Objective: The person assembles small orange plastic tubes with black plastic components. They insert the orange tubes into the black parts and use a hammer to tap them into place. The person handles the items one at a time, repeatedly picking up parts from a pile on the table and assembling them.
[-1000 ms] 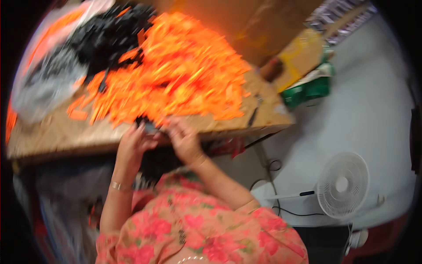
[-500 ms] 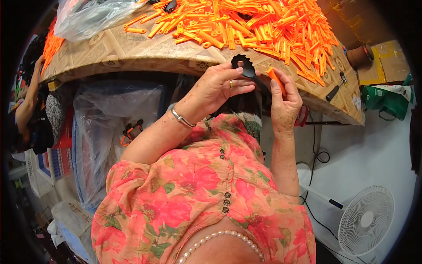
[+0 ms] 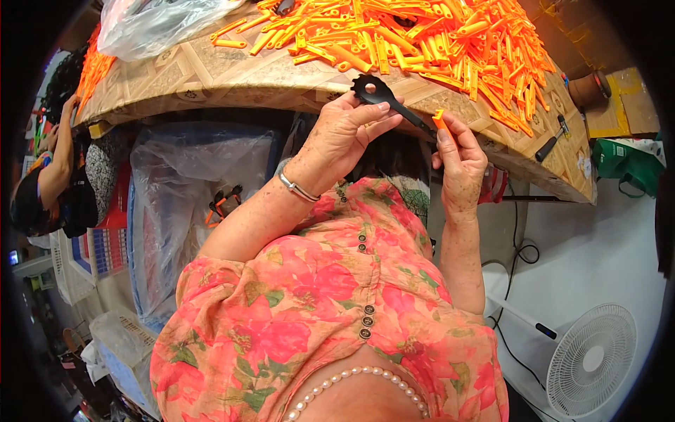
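My left hand (image 3: 339, 139) grips a black pasta server (image 3: 380, 93) near its toothed, holed head, with the thin black shank slanting down toward the right. In my right hand (image 3: 460, 167) an orange plastic handle (image 3: 439, 119) is pinched between thumb and fingers, its hollow end pointing up. The tip of the shank lies close beside the handle; whether they touch, I cannot make out. Both hands are raised just in front of the table edge, below a large heap of orange handles (image 3: 422, 43).
The patterned table (image 3: 232, 81) curves across the front, with a clear plastic bag (image 3: 151, 28) on its left. A screwdriver (image 3: 548, 146) lies at the right edge. Below left is a plastic-lined bin (image 3: 200, 165); a white fan (image 3: 594, 359) stands lower right. Another person's arm (image 3: 62, 158) shows at far left.
The pasta server has turned, its head now further left and its shank stretched toward my right hand. The orange handle is held more upright, with less of it showing.
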{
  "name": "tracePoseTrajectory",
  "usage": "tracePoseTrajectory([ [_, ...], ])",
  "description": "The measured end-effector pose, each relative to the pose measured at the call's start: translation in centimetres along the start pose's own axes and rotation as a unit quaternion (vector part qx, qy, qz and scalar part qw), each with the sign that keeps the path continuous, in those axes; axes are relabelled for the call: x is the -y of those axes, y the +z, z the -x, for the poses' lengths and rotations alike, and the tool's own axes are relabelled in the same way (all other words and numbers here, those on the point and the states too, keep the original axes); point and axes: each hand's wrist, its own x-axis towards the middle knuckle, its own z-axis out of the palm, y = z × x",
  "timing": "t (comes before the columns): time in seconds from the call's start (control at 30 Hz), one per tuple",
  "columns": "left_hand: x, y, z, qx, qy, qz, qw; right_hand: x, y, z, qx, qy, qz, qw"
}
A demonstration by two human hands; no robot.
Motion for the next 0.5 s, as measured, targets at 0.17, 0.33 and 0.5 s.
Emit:
tracePoseTrajectory([
  [0.17,0.2,-0.3,-0.1,-0.012,0.014,-0.001,1.0,-0.8,0.3,0.4,0.027,0.05,-0.042,0.997],
  [0.33,0.4,-0.3,-0.3,0.022,-0.008,0.019,1.0,-1.3,-0.1,0.4,0.011,-0.035,0.098,0.995],
  [0.5,1.3,0.6,0.2,0.048,-0.024,0.027,0.998,-0.5,0.0,0.3,-0.031,-0.236,0.263,0.935],
])
